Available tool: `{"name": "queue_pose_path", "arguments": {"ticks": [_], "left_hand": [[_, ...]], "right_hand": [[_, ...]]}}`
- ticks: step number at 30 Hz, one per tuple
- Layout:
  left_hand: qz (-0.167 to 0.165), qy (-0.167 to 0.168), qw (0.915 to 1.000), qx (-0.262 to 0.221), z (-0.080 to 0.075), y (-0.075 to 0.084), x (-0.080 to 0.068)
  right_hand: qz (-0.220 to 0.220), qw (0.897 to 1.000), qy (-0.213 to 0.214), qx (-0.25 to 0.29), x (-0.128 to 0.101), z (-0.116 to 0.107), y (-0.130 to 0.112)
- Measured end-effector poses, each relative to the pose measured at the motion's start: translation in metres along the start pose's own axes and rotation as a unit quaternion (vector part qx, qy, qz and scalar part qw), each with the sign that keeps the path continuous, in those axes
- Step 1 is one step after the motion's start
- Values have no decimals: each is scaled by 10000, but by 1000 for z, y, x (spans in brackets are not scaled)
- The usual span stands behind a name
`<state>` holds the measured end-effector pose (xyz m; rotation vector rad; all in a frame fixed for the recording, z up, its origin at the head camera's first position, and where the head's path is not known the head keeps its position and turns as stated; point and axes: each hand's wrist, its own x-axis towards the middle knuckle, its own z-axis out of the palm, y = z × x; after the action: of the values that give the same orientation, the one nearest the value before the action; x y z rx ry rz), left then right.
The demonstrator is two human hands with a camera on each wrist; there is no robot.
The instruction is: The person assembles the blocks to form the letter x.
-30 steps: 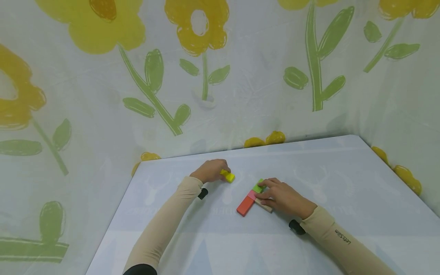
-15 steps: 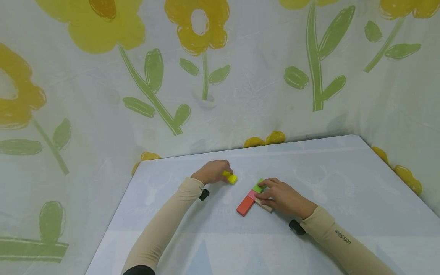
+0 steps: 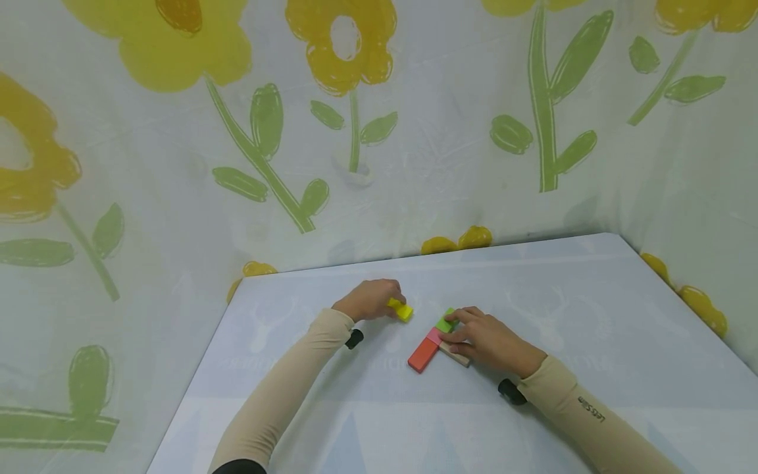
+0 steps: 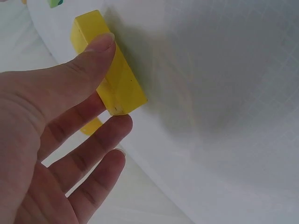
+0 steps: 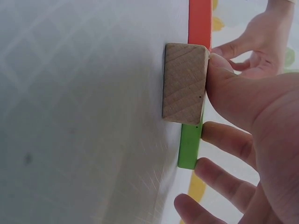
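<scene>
My left hand [image 3: 370,300] pinches a yellow block [image 3: 405,312] near the back of the table. In the left wrist view the thumb lies across the yellow block [image 4: 125,84], the lower fingers spread away from it. To the right, a red block [image 3: 422,356], a pink block [image 3: 434,336] and a green block [image 3: 443,325] form a slanting row. A plain wooden block [image 3: 454,355] juts from that row beside the pink one. My right hand [image 3: 490,339] rests fingertips on the green and pink blocks. The right wrist view shows its thumb at the wooden block's [image 5: 185,84] upper edge.
The white table [image 3: 533,276] reaches back to a curtain [image 3: 426,151] printed with yellow flowers. A dark band [image 3: 512,392] sits under the right wrist and another [image 3: 353,339] under the left.
My left hand has shifted a little right and toward the front, carrying the yellow block closer to the row. The right hand and the other blocks have stayed put.
</scene>
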<state>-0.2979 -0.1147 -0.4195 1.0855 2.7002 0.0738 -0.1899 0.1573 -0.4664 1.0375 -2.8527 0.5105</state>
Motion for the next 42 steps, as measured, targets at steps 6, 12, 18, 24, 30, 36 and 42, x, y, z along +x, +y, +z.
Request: {"name": "queue_pose_path", "arguments": {"ticks": [6, 12, 18, 24, 30, 36, 42], "left_hand": [[129, 2, 9999, 109, 0, 3, 0], [329, 37, 9991, 252, -1, 7, -2], [349, -1, 9989, 302, -2, 12, -1], [334, -93, 9990, 291, -2, 15, 0], [409, -89, 9986, 332, 1, 17, 0], [485, -75, 9981, 383, 2, 19, 1], [485, -125, 9981, 359, 3, 22, 3]], "right_hand": [[-13, 10000, 35, 59, 0, 0, -1], [7, 9999, 71, 137, 1, -1, -1], [46, 9999, 50, 153, 0, -2, -1], [35, 9998, 36, 167, 0, -2, -1], [69, 9997, 13, 220, 0, -2, -1], [63, 9997, 22, 235, 0, -2, -1], [55, 9997, 27, 226, 0, -1, -1]]}}
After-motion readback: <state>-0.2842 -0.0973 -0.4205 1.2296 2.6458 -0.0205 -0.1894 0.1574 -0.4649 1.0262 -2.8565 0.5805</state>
